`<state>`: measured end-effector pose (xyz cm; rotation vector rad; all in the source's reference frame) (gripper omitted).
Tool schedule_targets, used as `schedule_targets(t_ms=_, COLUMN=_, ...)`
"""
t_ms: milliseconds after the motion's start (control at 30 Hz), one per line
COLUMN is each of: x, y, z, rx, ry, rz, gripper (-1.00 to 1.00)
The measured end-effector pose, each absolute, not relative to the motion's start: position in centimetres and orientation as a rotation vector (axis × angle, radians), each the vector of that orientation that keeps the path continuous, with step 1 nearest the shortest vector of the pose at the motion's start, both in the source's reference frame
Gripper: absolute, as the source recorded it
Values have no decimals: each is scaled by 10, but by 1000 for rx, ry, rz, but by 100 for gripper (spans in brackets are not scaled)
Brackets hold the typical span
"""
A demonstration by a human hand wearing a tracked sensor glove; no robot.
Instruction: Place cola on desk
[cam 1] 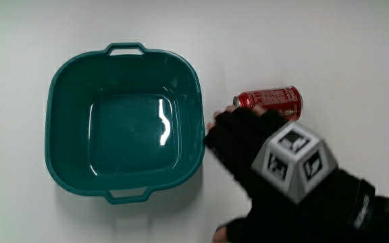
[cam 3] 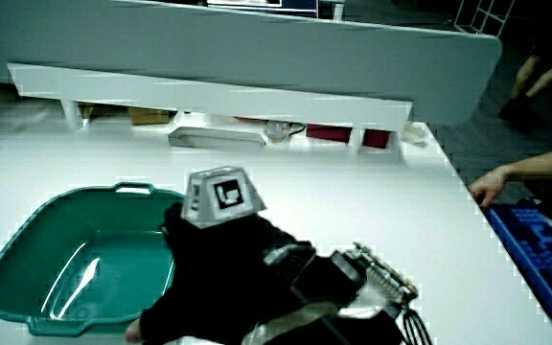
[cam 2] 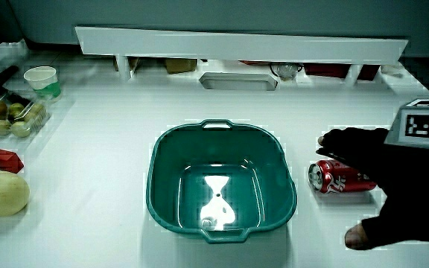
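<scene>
A red cola can (cam 1: 269, 100) lies on its side on the white table, close beside the teal basin (cam 1: 59, 135). The gloved hand (cam 1: 248, 145) hovers over the near side of the can, fingers spread and flat, holding nothing. Its fingertips reach toward the basin's rim. The patterned cube (cam 1: 294, 160) sits on the back of the hand. In a side view the can (cam 2: 337, 179) shows under the spread fingers of the hand (cam 2: 378, 179), with its top facing the basin (cam 2: 162, 186). In a side view the hand (cam 3: 218, 259) hides the can.
The basin holds nothing. A pear (cam 2: 1, 193), a small red object (cam 2: 6, 160), a container of fruit (cam 2: 10, 119) and a cup (cam 2: 41, 80) sit near the table's edge. A low white partition (cam 2: 237, 41) has a grey tray (cam 2: 238, 80) by it.
</scene>
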<state>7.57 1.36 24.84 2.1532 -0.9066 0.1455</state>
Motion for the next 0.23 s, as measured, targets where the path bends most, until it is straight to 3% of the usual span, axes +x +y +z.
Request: schedule_targets(t_ms=233, x=60, y=36, z=229, rx=2123, ry=-1012, rz=103, gripper=-100)
